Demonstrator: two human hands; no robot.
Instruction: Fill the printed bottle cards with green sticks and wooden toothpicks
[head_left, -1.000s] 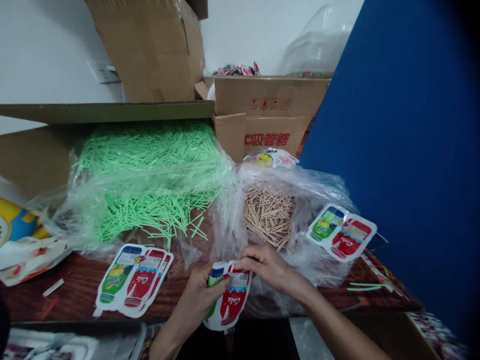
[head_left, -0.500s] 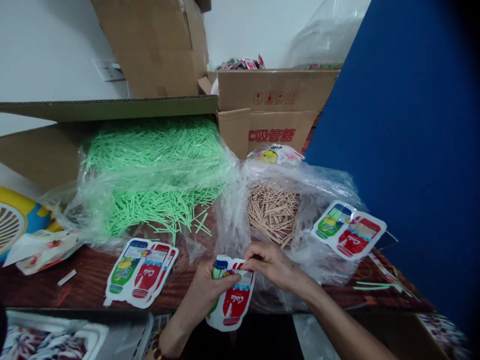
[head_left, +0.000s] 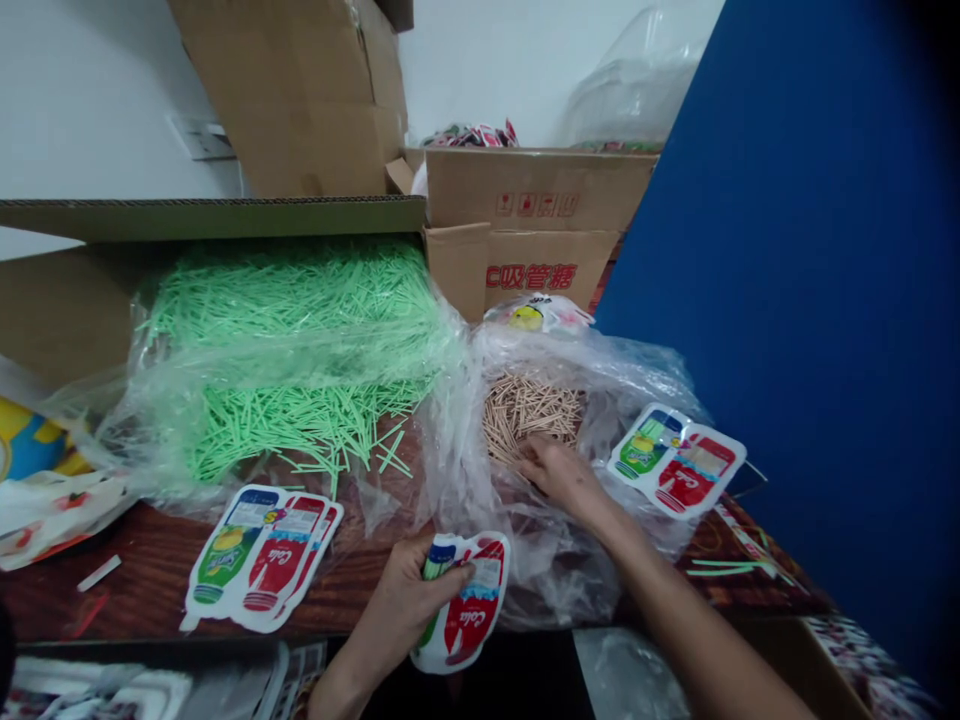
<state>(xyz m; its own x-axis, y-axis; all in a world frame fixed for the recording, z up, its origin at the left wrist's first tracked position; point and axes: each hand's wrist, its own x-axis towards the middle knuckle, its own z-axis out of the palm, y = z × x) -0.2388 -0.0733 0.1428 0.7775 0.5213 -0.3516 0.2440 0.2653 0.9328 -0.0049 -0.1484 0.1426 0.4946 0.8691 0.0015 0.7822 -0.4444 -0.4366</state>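
My left hand (head_left: pixel 415 592) grips a bottle-shaped pouch (head_left: pixel 475 610) printed green and red, thumb across its front, near the table's front edge. Green sticks show at the pouch's upper left. My right hand (head_left: pixel 559 478) reaches into the pile of brown sticks (head_left: pixel 534 408) on clear plastic; its fingertips are at the pile's front, and whether they hold a stick is hidden. Similar pouches (head_left: pixel 259 560) lie stacked at the left, and another pouch (head_left: pixel 677 460) rests on plastic at the right. A large heap of green sticks (head_left: pixel 292 300) spills from a plastic-lined box.
Cardboard boxes (head_left: pixel 555 190) stand at the back. A blue panel (head_left: pixel 787 300) rises at the right. Loose green sticks (head_left: pixel 731 568) lie near the right table edge. White trays (head_left: pixel 97 690) sit below the table at the lower left, and a yellow and blue object (head_left: pixel 26 435) is at far left.
My right hand has left the pouch and moved up to the brown sticks. My left hand still holds the pouch. The view has shifted slightly to the right.
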